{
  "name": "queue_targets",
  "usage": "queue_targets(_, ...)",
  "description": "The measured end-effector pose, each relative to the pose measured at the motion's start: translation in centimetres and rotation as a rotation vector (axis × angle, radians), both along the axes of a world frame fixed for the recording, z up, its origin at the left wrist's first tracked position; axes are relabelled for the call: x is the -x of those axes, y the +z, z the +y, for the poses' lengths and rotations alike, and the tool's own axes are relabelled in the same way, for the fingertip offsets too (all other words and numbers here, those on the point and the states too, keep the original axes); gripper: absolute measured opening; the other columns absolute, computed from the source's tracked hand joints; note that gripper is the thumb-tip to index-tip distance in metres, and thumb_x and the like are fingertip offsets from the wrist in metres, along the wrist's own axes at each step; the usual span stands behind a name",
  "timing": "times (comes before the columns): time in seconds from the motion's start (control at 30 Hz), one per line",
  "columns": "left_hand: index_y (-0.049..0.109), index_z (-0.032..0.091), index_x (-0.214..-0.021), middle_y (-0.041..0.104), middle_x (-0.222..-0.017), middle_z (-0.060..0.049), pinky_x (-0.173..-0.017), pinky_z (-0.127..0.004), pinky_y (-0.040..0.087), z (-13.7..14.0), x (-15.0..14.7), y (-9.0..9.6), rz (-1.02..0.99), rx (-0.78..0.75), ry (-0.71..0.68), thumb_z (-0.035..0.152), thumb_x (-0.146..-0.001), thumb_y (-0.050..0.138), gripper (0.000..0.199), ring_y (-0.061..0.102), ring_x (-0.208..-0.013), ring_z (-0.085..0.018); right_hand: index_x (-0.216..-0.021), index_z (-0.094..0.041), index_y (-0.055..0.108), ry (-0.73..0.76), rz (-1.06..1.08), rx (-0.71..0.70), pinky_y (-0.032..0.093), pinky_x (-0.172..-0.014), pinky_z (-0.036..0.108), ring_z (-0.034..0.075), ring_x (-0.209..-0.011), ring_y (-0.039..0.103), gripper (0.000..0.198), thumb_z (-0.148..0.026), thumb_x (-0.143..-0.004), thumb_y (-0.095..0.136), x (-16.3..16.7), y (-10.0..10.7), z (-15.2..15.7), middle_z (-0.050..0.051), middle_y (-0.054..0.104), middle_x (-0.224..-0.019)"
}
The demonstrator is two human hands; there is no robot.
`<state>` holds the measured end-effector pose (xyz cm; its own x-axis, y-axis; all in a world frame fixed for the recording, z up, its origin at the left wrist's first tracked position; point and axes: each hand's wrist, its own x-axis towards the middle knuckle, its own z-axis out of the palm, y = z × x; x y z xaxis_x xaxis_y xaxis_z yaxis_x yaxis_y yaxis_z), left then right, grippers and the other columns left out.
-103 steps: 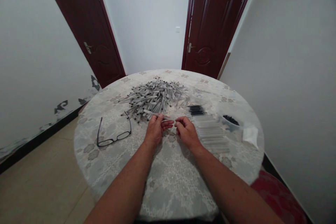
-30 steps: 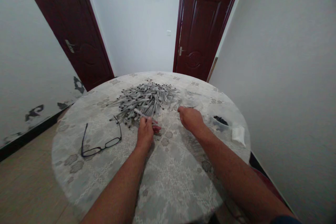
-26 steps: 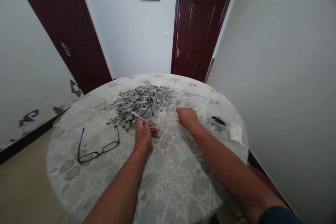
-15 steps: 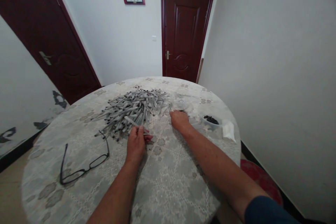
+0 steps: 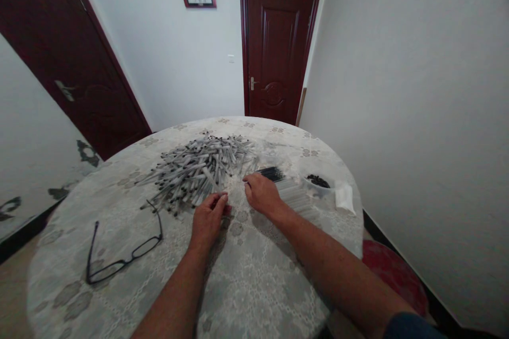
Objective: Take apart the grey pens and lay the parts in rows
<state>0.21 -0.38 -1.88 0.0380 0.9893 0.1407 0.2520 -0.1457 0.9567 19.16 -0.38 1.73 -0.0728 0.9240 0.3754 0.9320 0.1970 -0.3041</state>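
Observation:
My left hand (image 5: pixel 207 218) is closed in a pinch at the near right edge of a heap of pale, slim tubes with dark ends (image 5: pixel 186 169). A pale tube (image 5: pixel 210 178) slants up and left from its fingertips. My right hand (image 5: pixel 262 193) is closed too, thumb and forefinger together, a short way to the right of the left hand. Whatever it grips is too small to make out. Just behind the right hand lies a bundle of thin dark sticks (image 5: pixel 271 173), and beside its wrist a row of clear tubes (image 5: pixel 296 195).
A clear bowl of small black pieces (image 5: pixel 318 182) stands at the right, near a folded white tissue (image 5: pixel 345 199). Black-framed glasses (image 5: pixel 126 262) lie at the left front. A patterned cloth covers the round table (image 5: pixel 254 286). A red stool (image 5: pixel 392 273) is below its right edge.
My right hand has come back left and nearer, away from the dark sticks, which now show. My left hand has turned slightly, its fingertips closer to the right hand.

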Motion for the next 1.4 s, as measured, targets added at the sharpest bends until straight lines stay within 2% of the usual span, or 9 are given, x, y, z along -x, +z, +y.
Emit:
queue_targets(0.17,0.078,0.019,-0.096,0.076,-0.083,-0.005,-0.071,-0.032,0.054,-0.8,-0.8,0.5,-0.012,-0.044,-0.131,0.048,-0.082,0.07,0.033,0.07,-0.073,-0.021,-0.114,-0.017,0.072,0.169,0.564,-0.102,0.052,-0.084,0.026,0.015,-0.085,0.068,0.023,-0.021,-0.094,0.061,1.3,-1.5,-2.1,0.006,0.074,-0.104)
queue_targets(0.3,0.079,0.02,-0.092,0.076,-0.087,-0.005,-0.074,-0.032,0.054,-1.1,-1.2,0.3,0.03,-0.097,-0.208,0.046,-0.082,0.071,0.029,0.069,-0.077,-0.021,-0.103,-0.018,0.074,0.178,0.664,-0.049,0.051,-0.08,0.026,0.015,-0.079,0.065,0.017,-0.022,-0.09,0.064,1.1,-2.2,-2.8,0.003,0.074,-0.096)
queue_targets(0.5,0.075,0.02,-0.096,0.074,-0.079,-0.003,-0.068,-0.032,0.053,-1.0,-1.1,0.1,0.032,-0.043,-0.176,0.045,-0.077,0.075,0.032,0.068,-0.071,-0.02,-0.102,-0.018,0.072,0.107,0.807,-0.041,0.05,-0.074,0.027,0.016,-0.077,0.064,0.022,-0.034,-0.093,0.06,0.3,-2.3,-2.9,0.003,0.073,-0.091)
queue_targets(0.8,0.076,0.019,-0.086,0.07,-0.072,-0.003,-0.061,-0.028,0.045,-1.5,-1.3,0.1,0.005,-0.058,-0.234,0.044,-0.078,0.074,0.026,0.061,-0.065,-0.018,-0.096,-0.018,0.067,0.168,1.062,0.14,0.043,-0.053,0.024,0.012,-0.052,0.055,0.029,-0.045,-0.088,0.063,0.4,-3.0,-2.5,-0.003,0.062,-0.066)
queue_targets(0.9,0.076,0.018,-0.086,0.069,-0.071,-0.003,-0.059,-0.027,0.043,-1.6,-1.2,0.3,-0.02,-0.035,-0.304,0.044,-0.08,0.073,0.027,0.059,-0.063,-0.017,-0.096,-0.018,0.064,0.226,1.165,0.18,0.039,-0.048,0.022,0.01,-0.049,0.051,0.029,-0.046,-0.089,0.062,0.5,-2.6,-2.8,-0.002,0.065,-0.072)
queue_targets(1.03,0.076,0.018,-0.089,0.069,-0.072,-0.002,-0.059,-0.027,0.044,-1.6,-0.9,0.7,-0.039,-0.002,-0.353,0.045,-0.081,0.072,0.028,0.058,-0.06,-0.016,-0.093,-0.018,0.063,0.271,1.205,0.186,0.037,-0.046,0.021,0.008,-0.048,0.048,0.028,-0.045,-0.089,0.063,0.5,-2.5,-2.9,-0.003,0.062,-0.069)
queue_targets(1.17,0.077,0.018,-0.092,0.067,-0.069,-0.002,-0.057,-0.027,0.043,-1.5,-0.3,0.9,-0.042,0.051,-0.364,0.046,-0.083,0.071,0.03,0.059,-0.058,-0.016,-0.112,-0.02,0.061,0.204,1.286,0.078,0.035,-0.044,0.019,0.007,-0.049,0.048,0.038,-0.048,-0.086,0.065,-0.8,-2.3,-2.2,-0.005,0.061,-0.077)
queue_targets(1.23,0.076,0.018,-0.09,0.065,-0.065,-0.002,-0.057,-0.027,0.044,-1.3,0.0,0.9,-0.079,0.083,-0.341,0.047,-0.084,0.071,0.03,0.061,-0.059,-0.017,-0.113,-0.021,0.061,0.16,1.313,0.034,0.033,-0.042,0.019,0.007,-0.047,0.045,0.039,-0.049,-0.087,0.065,-1.9,-2.1,-1.8,-0.006,0.059,-0.074)
queue_targets(1.4,0.072,0.018,-0.089,0.056,-0.065,0.003,-0.063,-0.028,0.054,-0.5,0.3,0.9,-0.506,0.135,-0.135,0.049,-0.079,0.077,0.033,0.057,-0.059,-0.013,-0.09,-0.019,0.064,0.198,1.106,0.229,0.033,-0.042,0.021,0.009,-0.045,0.045,0.028,-0.046,-0.085,0.067,-3.2,-1.9,-1.9,-0.006,0.056,-0.06)
